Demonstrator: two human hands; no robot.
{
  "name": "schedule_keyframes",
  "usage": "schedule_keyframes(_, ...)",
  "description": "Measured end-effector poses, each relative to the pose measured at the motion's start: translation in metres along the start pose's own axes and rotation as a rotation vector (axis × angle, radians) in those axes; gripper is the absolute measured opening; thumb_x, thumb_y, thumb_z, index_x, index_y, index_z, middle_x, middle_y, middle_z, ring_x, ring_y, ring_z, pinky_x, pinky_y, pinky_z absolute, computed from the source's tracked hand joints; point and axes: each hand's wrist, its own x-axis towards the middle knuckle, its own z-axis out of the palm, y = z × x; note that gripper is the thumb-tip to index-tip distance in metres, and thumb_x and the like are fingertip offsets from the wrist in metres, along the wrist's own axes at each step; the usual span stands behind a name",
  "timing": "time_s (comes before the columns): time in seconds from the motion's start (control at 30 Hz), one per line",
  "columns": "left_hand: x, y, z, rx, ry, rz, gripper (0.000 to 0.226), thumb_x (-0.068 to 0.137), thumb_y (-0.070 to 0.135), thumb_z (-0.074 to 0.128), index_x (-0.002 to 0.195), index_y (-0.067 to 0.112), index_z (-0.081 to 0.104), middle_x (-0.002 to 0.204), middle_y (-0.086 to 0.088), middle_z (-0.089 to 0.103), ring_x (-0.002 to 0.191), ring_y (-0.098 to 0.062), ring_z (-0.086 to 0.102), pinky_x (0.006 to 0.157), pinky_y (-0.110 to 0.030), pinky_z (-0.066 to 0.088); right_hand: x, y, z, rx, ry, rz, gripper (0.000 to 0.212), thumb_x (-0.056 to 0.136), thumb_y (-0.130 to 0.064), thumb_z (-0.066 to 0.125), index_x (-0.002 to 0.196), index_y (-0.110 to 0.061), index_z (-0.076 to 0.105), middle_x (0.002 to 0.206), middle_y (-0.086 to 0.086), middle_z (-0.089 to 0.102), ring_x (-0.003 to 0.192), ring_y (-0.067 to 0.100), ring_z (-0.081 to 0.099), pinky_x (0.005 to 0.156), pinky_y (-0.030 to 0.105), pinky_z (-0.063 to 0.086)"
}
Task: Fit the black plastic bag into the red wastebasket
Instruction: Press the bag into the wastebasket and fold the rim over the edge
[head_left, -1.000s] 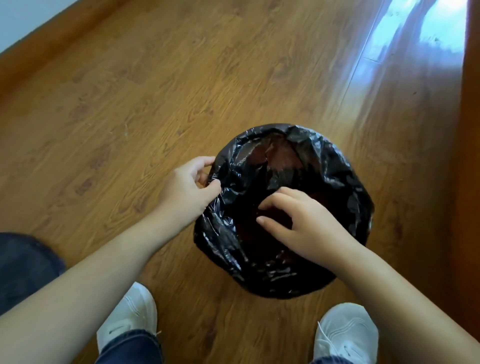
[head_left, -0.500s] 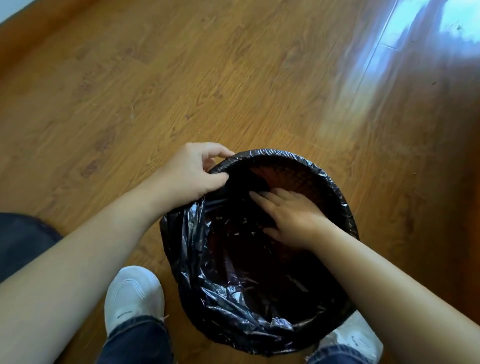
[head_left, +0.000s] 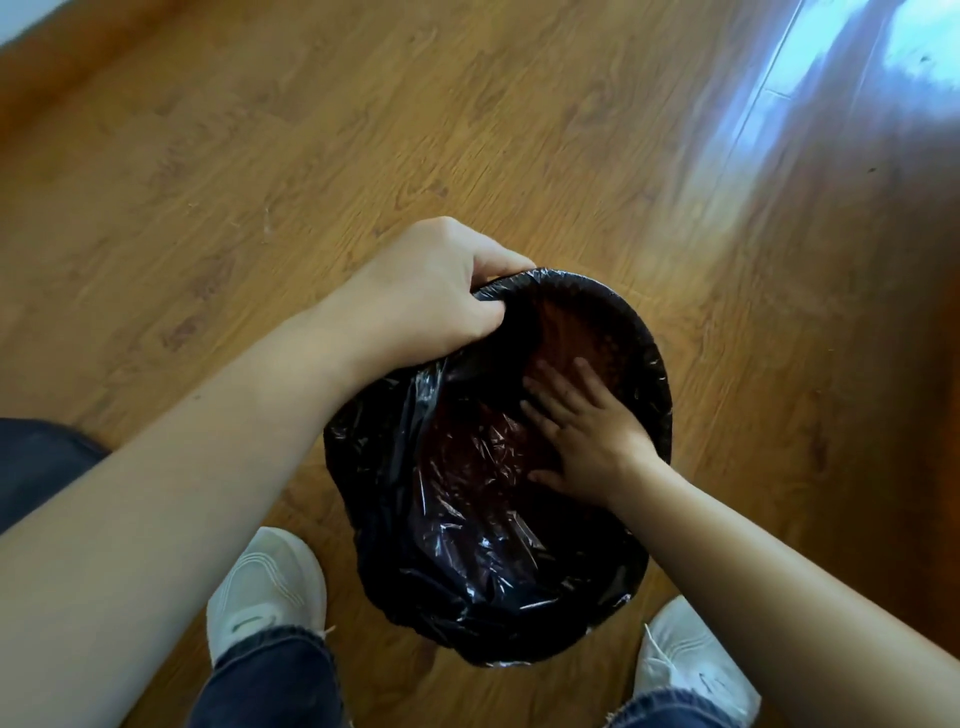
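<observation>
Wooden floor (head_left: 467, 130) below, our left hand (head_left: 431, 291) now grips the black plastic bag (head_left: 467, 545) over the red wastebasket (head_left: 597, 338) rim; our right hand (head_left: 587, 441), fingers (head_left: 550, 395) spread, presses deeper inside, nearly seating it.

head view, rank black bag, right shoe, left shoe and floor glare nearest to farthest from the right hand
1. black bag, touched by the right hand
2. right shoe, below it
3. left shoe, lower left
4. floor glare, far upper right
</observation>
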Motion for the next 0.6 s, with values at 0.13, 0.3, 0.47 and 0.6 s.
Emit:
schedule_keyframes(0.13, 0.003, 0.0, 0.003, -0.059, -0.008, -0.016, 0.041, 0.073, 0.006, 0.055, 0.097, 0.037, 0.068, 0.086, -0.007, 0.073, 0.082, -0.027, 0.066, 0.077, -0.046, 0.052, 0.007, -0.004, 0.008, -0.027, -0.026, 0.017, 0.072, 0.087, -0.061, 0.016, 0.142, -0.015, 0.003, 0.153, 0.006, -0.01, 0.136, 0.025, -0.023, 0.097, 0.049, -0.027)
schedule_keyframes(0.3, 0.0, -0.007, 0.004, -0.164, 0.024, -0.037, 0.035, 0.074, 0.007, 0.063, 0.095, 0.035, 0.068, 0.081, -0.015, 0.071, 0.069, -0.027, 0.063, 0.068, -0.034, 0.052, 0.005, -0.005, 0.001, 0.218, 0.003, -0.035, 0.07, 0.087, -0.06, 0.025, 0.141, -0.017, 0.015, 0.154, 0.002, 0.007, 0.138, 0.025, -0.014, 0.097, 0.047, -0.028)
schedule_keyframes(0.47, -0.001, -0.013, 0.001, -0.226, 0.054, -0.035, 0.034, 0.075, 0.006, 0.065, 0.096, 0.033, 0.067, 0.086, -0.025, 0.068, 0.065, -0.019, 0.056, 0.064, -0.021, 0.044, -0.016, -0.021, 0.004, 0.317, 0.051, -0.123, 0.073, 0.082, -0.067, 0.026, 0.14, -0.025, 0.02, 0.153, -0.004, 0.011, 0.138, 0.025, -0.016, 0.092, 0.051, -0.033)
schedule_keyframes(0.6, -0.004, -0.007, 0.009, -0.318, 0.069, 0.014, 0.035, 0.073, 0.006, 0.067, 0.102, 0.026, 0.065, 0.094, -0.024, 0.07, 0.09, -0.039, 0.063, 0.084, -0.047, 0.05, -0.013, -0.02, 0.017, 0.204, -0.117, -0.056, 0.075, 0.082, -0.069, 0.013, 0.142, -0.025, 0.009, 0.154, -0.003, 0.001, 0.137, 0.025, -0.018, 0.098, 0.052, -0.028)
